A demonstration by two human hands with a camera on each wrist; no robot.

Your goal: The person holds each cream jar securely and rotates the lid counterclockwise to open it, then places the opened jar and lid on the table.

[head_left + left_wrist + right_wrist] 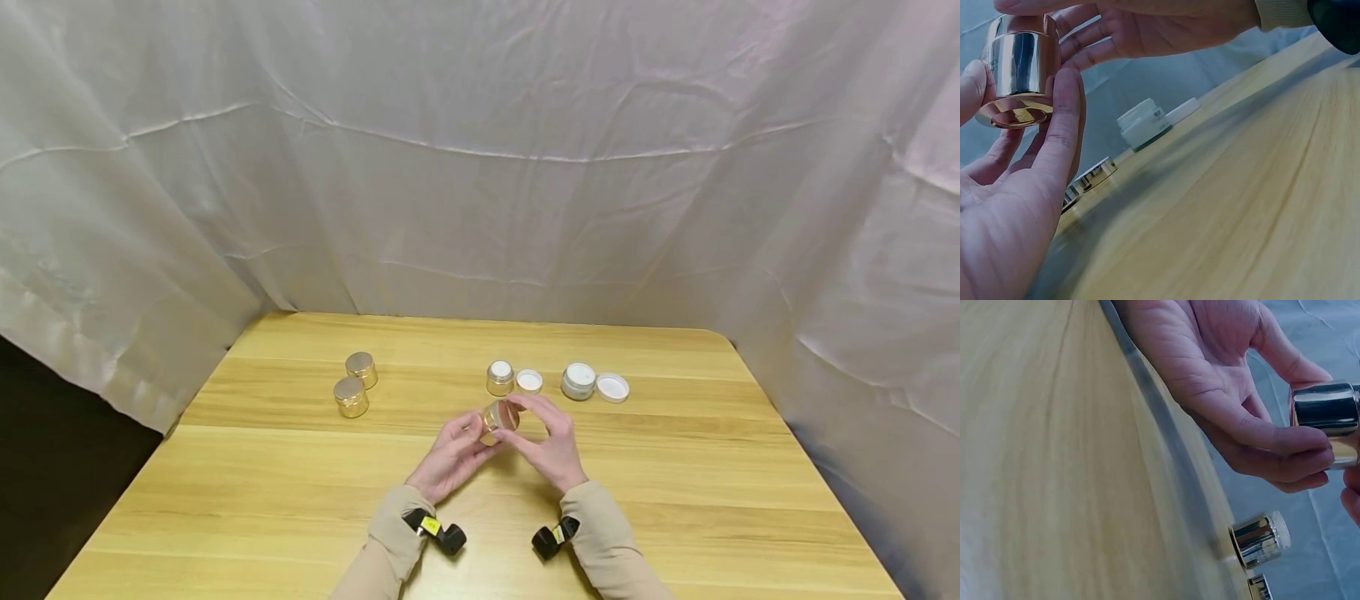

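A shiny gold jar [491, 433] with its lid on is held between both hands above the table. My left hand [447, 461] grips its lower part, thumb on one side and fingers on the other, as the left wrist view shows. From the other side my right hand [553, 446] pinches the lid [1325, 407] between thumb and fingers. Just beyond the hands stands an opened gold jar [499, 379] with a white top, its lid [529, 381] lying white inside up beside it.
Farther right, an opened whitish jar [578, 382] stands next to its upturned lid [612, 387]. Two closed gold jars, one nearer [351, 397] and one behind [362, 369], are on the left of the wooden table [262, 483]. Grey curtain [480, 208] hangs behind.
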